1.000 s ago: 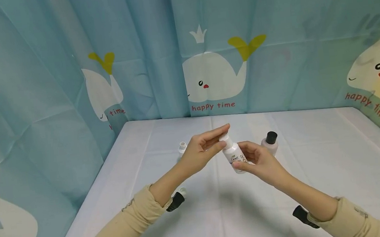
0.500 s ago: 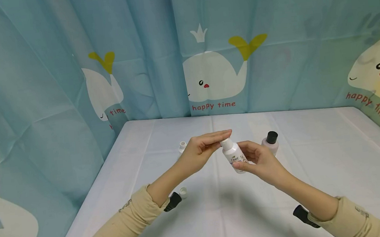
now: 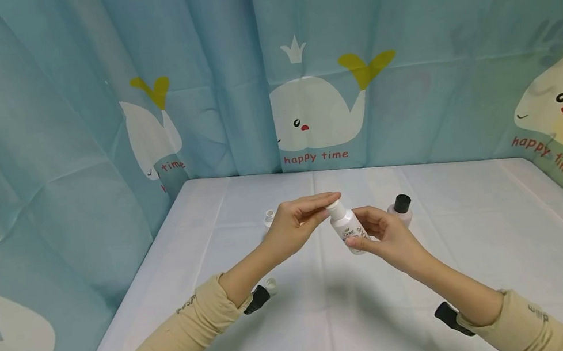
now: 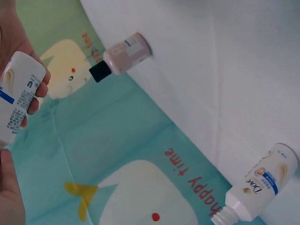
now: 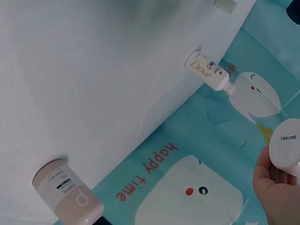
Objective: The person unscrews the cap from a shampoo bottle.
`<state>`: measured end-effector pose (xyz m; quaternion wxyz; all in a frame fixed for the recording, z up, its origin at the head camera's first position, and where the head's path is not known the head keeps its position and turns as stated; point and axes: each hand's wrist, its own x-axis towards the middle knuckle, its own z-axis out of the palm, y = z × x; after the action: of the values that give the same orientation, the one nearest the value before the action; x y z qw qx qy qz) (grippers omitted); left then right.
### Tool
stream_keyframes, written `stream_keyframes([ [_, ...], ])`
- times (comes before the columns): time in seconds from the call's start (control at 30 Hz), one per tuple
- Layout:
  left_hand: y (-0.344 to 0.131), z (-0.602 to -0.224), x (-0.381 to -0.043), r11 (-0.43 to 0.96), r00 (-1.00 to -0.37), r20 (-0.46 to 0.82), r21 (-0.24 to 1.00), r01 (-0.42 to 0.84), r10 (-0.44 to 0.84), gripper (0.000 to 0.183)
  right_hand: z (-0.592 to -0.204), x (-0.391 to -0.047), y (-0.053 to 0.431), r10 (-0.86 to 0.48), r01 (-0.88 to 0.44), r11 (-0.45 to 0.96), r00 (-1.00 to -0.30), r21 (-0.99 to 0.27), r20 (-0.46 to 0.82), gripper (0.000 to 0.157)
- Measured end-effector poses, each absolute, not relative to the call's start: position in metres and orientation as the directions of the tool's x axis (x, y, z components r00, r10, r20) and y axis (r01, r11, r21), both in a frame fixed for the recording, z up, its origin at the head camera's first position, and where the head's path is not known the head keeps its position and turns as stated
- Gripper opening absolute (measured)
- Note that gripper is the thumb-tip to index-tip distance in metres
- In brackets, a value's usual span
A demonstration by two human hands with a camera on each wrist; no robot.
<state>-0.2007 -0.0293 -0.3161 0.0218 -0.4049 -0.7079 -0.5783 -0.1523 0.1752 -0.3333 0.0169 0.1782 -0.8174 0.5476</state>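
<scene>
My right hand (image 3: 388,238) holds a white Dove bottle (image 3: 348,230) by its lower body, thumb in front and fingers behind. The bottle is tilted, raised over the table, and carries a white cap (image 3: 336,210). Over that cap lie the straight fingers of my left hand (image 3: 295,226), their thumb close to its left side. In the left wrist view the left thumb (image 4: 9,187) shows below the bottle's printed back (image 4: 21,96); the other left fingers are out of sight. The right wrist view shows the bottle's round base (image 5: 286,145).
Behind my left hand stands another white Dove bottle (image 3: 268,218), uncapped. A pink bottle (image 3: 399,212) with a black cap stands past my right hand. A loose white cap (image 3: 271,285) lies near my left wrist. Whale-print curtains (image 3: 230,88) surround the white table (image 3: 300,335).
A second ago the left fingers pointed up past the cap; they have since come down level over its top. The right hand and bottle have barely moved.
</scene>
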Motion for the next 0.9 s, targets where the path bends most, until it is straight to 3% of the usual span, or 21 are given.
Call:
stream_keyframes([
  [0.3,-0.0273,-0.3144,-0.1992,0.092,-0.774,0.473,0.827,0.555,0.421,0.031,-0.3326,-0.1527,0.1745,-0.282,-0.301,0.323,-0.936,-0.897,0.212,0.042],
  [0.43,-0.0265,-0.3141,-0.1996,0.13,-0.791,0.454,0.829,0.543,0.409,0.034,-0.3336,-0.1536,0.1727,-0.293,-0.312,0.333,-0.931,-0.89,0.217,0.042],
  [0.7,-0.0235,-0.3131,-0.2014,0.195,-0.83,0.397,0.846,0.497,0.393,0.018,-0.335,-0.154,0.1723,-0.308,-0.316,0.321,-0.926,-0.893,0.217,0.041],
  [0.8,-0.0222,-0.314,-0.2027,0.204,-0.841,0.38,0.854,0.479,0.385,0.026,-0.3354,-0.1537,0.1715,-0.314,-0.314,0.312,-0.925,-0.897,0.215,0.04],
  [0.9,-0.0223,-0.3146,-0.2033,0.207,-0.843,0.367,0.858,0.47,0.393,0.052,-0.3358,-0.1536,0.1707,-0.316,-0.31,0.306,-0.925,-0.9,0.211,0.04],
])
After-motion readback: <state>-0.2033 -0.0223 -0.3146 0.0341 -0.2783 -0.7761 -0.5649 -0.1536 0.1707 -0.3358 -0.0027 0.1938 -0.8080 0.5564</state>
